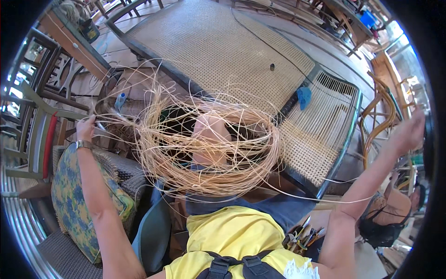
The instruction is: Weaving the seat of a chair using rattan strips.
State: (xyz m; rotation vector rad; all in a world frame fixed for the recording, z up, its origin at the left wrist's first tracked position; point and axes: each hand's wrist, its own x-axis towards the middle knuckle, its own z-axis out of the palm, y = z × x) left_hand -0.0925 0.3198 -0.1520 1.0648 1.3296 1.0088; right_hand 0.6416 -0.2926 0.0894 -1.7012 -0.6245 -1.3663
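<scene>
The left grip (85, 128) pinches pale strands (111, 122) beside the tangled coil (209, 180).

A tangled, pale-tan cane coil (211, 183) lies around and across the person's bare knee (209, 128). Beyond stretches a broad, dark-framed woven-cane panel (218, 51), a crumpled blue plastic piece (304, 97) apparently resting on its right. Left of the coil sits a rounded camouflage-print fabric cushion (76, 200).

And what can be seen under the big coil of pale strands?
Under the coil, a bare knee shows through the gaps, with blue-grey cloth at the near edge. Dark areas also show; the strands cover too much to identify them.
</scene>
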